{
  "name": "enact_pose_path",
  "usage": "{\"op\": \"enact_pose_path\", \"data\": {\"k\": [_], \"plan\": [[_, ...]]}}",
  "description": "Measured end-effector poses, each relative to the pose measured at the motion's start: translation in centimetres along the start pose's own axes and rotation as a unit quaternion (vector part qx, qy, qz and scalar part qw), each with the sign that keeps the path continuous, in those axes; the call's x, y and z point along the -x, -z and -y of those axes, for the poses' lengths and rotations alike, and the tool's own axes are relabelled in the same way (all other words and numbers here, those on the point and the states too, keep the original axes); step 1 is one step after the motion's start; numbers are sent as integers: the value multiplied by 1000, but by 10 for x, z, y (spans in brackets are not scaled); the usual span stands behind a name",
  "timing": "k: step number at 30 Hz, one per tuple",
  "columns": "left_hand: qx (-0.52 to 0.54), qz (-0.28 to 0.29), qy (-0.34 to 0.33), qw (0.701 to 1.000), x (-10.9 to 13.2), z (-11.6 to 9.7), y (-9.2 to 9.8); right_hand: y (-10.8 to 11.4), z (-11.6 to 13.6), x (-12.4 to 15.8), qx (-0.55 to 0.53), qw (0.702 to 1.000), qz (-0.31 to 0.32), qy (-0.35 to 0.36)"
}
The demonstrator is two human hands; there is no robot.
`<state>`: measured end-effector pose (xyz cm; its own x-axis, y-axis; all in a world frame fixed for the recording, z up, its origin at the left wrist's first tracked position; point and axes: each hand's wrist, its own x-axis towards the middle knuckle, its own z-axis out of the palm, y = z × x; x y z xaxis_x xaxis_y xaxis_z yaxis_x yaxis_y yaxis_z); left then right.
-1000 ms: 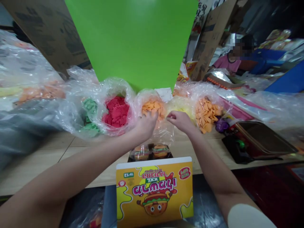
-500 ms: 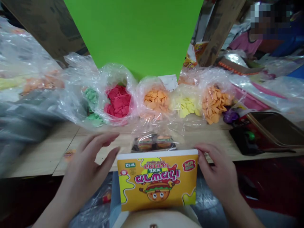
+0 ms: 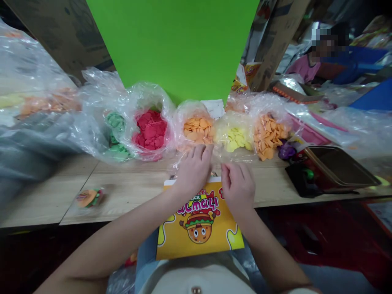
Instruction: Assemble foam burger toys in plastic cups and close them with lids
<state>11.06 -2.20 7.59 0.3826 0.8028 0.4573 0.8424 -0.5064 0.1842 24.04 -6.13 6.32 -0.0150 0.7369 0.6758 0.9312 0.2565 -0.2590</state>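
Note:
A yellow candy box (image 3: pixel 199 228) with a cartoon burger on its lid sits at the table's near edge, in front of my body. My left hand (image 3: pixel 192 169) rests over the box's far edge, fingers stretched forward and together. My right hand (image 3: pixel 237 188) lies beside it on the lid's top right, fingers extended flat. Neither hand visibly holds anything; what lies under them is hidden. One wrapped burger candy (image 3: pixel 88 197) lies loose on the wooden table (image 3: pixel 128 192) to the left.
Open plastic bags line the table's back: green pieces (image 3: pixel 115 122), red (image 3: pixel 150 131), orange (image 3: pixel 198 128), yellow (image 3: pixel 235 138), more orange (image 3: pixel 269 134). A green board (image 3: pixel 174 45) stands behind. A dark tray (image 3: pixel 333 173) sits right. Another person (image 3: pixel 306 67) sits far right.
Both hands moved from the box's sides to its far top edge, close together. The lid now lies flatter, hiding the burger candies behind it. A wrapped candy shows on the left table.

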Motion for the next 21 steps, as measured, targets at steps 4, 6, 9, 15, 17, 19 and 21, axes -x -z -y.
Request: {"op": "enact_pose_path", "data": {"k": [4,6,9,15,17,19,21], "plan": [[-93,-12,-21,995,23,32,7,-7,-25,31,33,999,-3,31],[-116,-20,-23,993,43,48,17,-7,-42,48,59,995,24,83],[-124,1,-13,992,73,68,27,-4,-66,66,79,984,60,149],[-23,33,12,999,131,85,31,23,-76,88,-17,980,66,185],[29,18,30,999,156,80,32,33,-70,100,-63,975,95,191],[82,-10,35,996,183,68,34,40,-62,117,-103,972,119,176],[116,-23,52,992,210,50,36,47,-58,138,-141,970,130,147]]}}
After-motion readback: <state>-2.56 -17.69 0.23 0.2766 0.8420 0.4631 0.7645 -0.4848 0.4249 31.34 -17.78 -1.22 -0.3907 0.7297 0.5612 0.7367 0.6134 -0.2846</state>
